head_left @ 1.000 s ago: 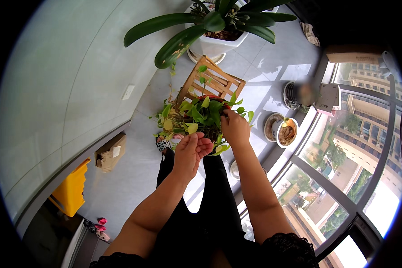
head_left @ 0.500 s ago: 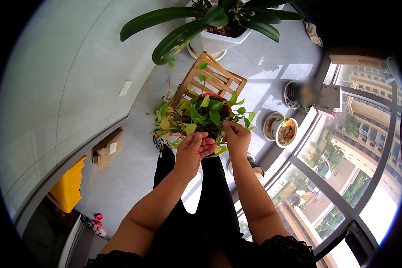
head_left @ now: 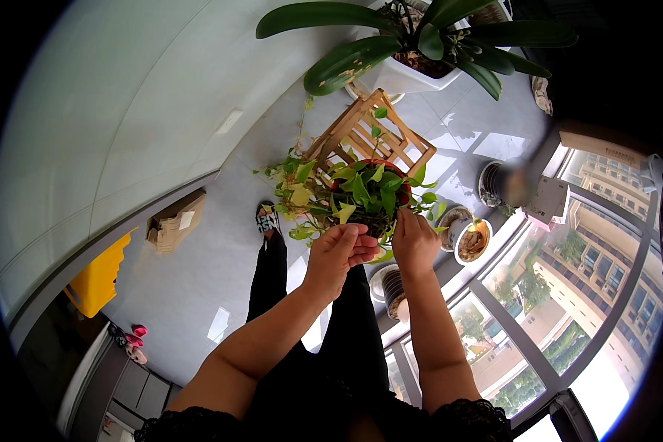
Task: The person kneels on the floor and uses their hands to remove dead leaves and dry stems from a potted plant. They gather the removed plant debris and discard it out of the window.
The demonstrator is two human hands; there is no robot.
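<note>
A trailing pothos (head_left: 361,190) with green and yellowing leaves grows in a red pot (head_left: 403,193) beside a slatted wooden stool or chair (head_left: 368,121). My right hand (head_left: 418,243) is at the pot's near right edge, fingertips pinched together among the leaves and stems. Which bit it pinches is hidden behind the fingers. Just left of it, my left hand (head_left: 333,261) is turned palm up in front of the plant, fingers loosely bent and thumb apart. Nothing shows in its palm.
A large strap-leaved plant in a white pot (head_left: 412,77) stands at the far side. Several small pots, one white (head_left: 473,241), line the window (head_left: 560,295) on the right. Left, by the wall, are a cardboard box (head_left: 175,221) and a yellow plastic item (head_left: 102,274).
The view has turned, so the plant, stool and pots appear farther right. Both hands keep nearly the same place by the plant, the right one still pinching at its near edge.
</note>
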